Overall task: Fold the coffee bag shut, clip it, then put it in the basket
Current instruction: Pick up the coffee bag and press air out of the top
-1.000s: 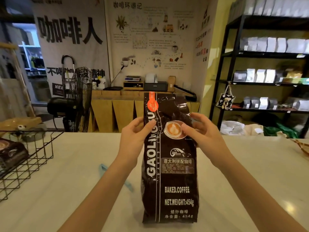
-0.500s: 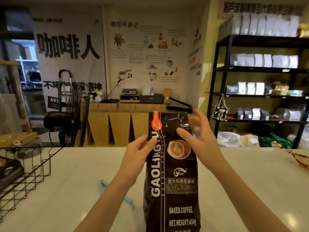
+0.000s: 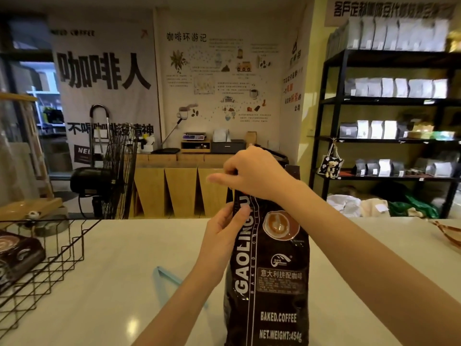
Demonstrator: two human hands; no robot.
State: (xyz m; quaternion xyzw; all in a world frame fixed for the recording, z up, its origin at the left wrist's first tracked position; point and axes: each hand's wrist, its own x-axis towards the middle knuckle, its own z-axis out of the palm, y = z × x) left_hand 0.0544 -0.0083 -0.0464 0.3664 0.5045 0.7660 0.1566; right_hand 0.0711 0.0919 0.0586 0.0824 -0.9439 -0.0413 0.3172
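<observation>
Right hand (image 3: 257,173) pinching the coffee bag (image 3: 272,268) top at twelve o'clock, left hand (image 3: 224,231) clamped on its edge. Probably mid-fold; could tip if pressed sideways.

Dark coffee bag (image 3: 270,270) upright on counter; blue clip (image 3: 166,277) lying left; wire basket (image 3: 50,258) far left

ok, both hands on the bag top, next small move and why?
Probably roll the top down and crease it. The right hand covers the top of the upright coffee bag, the left hand steadies its edge, and the blue clip lies unused on the counter.
</observation>
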